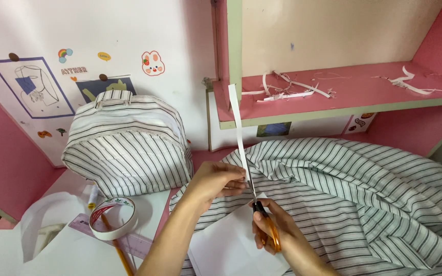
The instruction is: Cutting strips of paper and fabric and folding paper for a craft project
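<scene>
At far left, on the pale counter (6, 253), a curved white paper piece (42, 217) lies beside a violet ruler (129, 244), with a roll of white tape (113, 218) resting on the ruler and a yellow pencil (121, 258) crossing under it. Behind them stands a striped fabric bag (129, 145) with a handle on top, against a white wall bearing small stickers and a blue-framed drawing (31, 87).

Toward the middle, the left hand (216, 184) pinches the lower part of a long white paper strip (237, 128) that rises almost straight up; its fingers are closed on the strip just beside the scissor blades. Just right of it, the right hand (272, 230) is wrapped around the orange handles of the scissors (262, 217), whose blades point upward and meet the strip where it joins a white paper sheet (226, 245) lying below both hands. Whether the blades are parted or shut cannot be told.

Under the sheet and spreading to the right edge lies rumpled striped cloth (364, 194). Above it, a pink shelf (354, 99) holds scattered white paper trimmings (292, 89), more of them near its right end.
</scene>
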